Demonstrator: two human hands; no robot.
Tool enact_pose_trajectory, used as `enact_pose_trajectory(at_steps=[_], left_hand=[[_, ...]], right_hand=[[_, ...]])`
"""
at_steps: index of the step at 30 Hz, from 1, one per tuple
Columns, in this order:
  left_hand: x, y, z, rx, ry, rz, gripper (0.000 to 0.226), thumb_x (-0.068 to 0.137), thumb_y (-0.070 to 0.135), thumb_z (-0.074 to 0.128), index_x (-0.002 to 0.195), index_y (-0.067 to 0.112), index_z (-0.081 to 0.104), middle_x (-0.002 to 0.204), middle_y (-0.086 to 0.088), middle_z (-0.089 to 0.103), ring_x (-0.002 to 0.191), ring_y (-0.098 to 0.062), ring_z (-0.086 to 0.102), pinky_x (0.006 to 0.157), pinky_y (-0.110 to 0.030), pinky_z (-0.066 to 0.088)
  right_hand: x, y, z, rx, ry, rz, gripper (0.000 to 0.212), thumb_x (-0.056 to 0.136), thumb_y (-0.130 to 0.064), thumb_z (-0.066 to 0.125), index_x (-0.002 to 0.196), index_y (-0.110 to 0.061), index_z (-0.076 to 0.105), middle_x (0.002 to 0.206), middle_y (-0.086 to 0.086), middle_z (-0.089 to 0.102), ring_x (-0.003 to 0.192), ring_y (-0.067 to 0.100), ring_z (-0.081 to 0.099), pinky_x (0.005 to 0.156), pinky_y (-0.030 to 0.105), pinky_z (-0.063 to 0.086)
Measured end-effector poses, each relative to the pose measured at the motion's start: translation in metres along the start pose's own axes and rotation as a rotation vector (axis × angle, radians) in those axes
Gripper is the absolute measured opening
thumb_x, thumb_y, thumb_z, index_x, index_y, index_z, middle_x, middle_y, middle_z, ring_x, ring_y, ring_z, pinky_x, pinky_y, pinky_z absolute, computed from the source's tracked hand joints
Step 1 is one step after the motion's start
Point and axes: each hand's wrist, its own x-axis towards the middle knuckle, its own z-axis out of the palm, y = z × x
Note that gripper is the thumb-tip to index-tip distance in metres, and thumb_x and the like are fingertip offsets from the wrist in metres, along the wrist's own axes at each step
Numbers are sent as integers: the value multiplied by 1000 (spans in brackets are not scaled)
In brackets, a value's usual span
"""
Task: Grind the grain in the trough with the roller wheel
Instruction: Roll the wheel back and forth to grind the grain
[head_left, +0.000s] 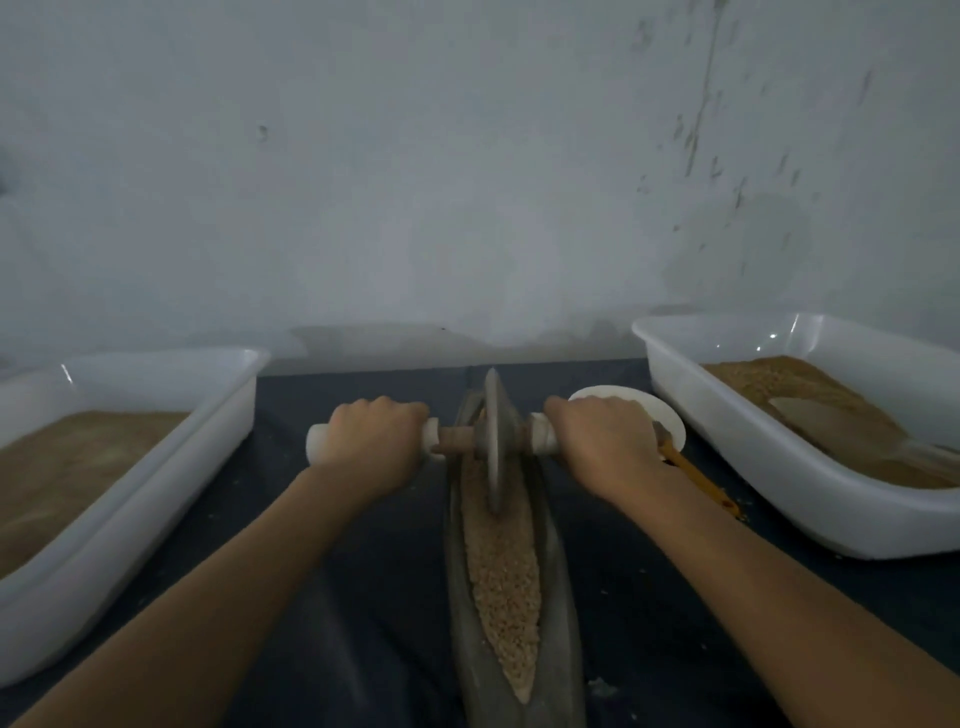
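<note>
We have both hands on the grinder: left hand (376, 441) wrapped around the white left handle (317, 442), right hand (602, 447) wrapped around the white right handle (543, 434), fingers curled tight on each. The grey metal roller wheel (493, 441) stands upright in the long, narrow, grey boat-shaped trough (558, 571), toward its far end, near the back edge of the dark tabletop (363, 597). Tan coarse grain (501, 571) fills the groove up close to the rims. Risks, as we judge them: uneven push from one hand tilts the wheel and it climbs the trough wall; fast strokes spill grain over the rims; the right hand sits just beside a white round dish (654, 410) and an orange-handled tool (701, 480), easy to knock. White plastic tubs with brown meal sit at the left edge (156, 467) and right edge (779, 467).
</note>
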Motion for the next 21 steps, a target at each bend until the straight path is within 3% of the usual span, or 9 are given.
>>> enact_pose_trajectory(at_steps=[4, 8, 11, 14, 16, 18, 21], left_hand=[[-3, -2, 5, -17, -5, -43, 16, 84, 36, 56, 81, 32, 41, 83, 5, 60, 73, -21, 56, 61, -33, 36], [-52, 3, -7, -7, -25, -32, 27, 81, 43, 59, 77, 35, 34, 70, 12, 44, 63, -12, 46, 59, -30, 33], [-92, 5, -25, 24, 22, 55, 41, 72, 47, 66, 70, 37, 26, 61, 14, 37, 52, -4, 33, 52, -26, 24], [-104, 4, -38, 37, 48, 131, 45, 65, 47, 74, 73, 38, 31, 60, 15, 40, 50, -4, 36, 49, -26, 23], [-95, 6, -37, 52, -7, 108, 36, 75, 48, 65, 79, 38, 31, 68, 14, 44, 58, -5, 42, 55, -27, 28], [-76, 6, -29, 56, -33, 58, 28, 81, 46, 58, 82, 37, 32, 76, 13, 49, 67, -9, 50, 60, -29, 32], [-37, 4, -12, 43, -10, 0, 23, 84, 42, 56, 81, 33, 35, 78, 9, 54, 69, -17, 55, 60, -30, 35]], right_hand=[[7, -6, -8, -37, 17, -2, 20, 84, -24, 65, 96, -21, 50, 87, 1, 64, 76, 22, 62, 56, 33, 37], [-38, -11, -32, 4, 20, -88, 14, 85, -27, 63, 91, -24, 50, 82, -3, 62, 71, 18, 59, 59, 30, 42], [-75, -15, -51, 16, 81, -133, 32, 59, -24, 83, 75, -23, 55, 63, -3, 58, 52, 17, 55, 44, 27, 37], [-88, -13, -61, 39, 99, -130, 49, 32, -18, 90, 61, -21, 50, 48, -4, 50, 37, 17, 47, 37, 22, 23], [-81, -11, -54, 42, 2, -123, 44, 46, -23, 88, 69, -22, 51, 56, -4, 55, 45, 16, 53, 38, 26, 33], [-64, -9, -40, 12, -59, -105, 26, 74, -29, 73, 83, -26, 49, 73, -5, 61, 63, 17, 59, 52, 32, 46], [-25, -3, -18, 9, -41, -54, 21, 85, -33, 62, 87, -26, 42, 80, -4, 61, 70, 20, 59, 52, 30, 34]])
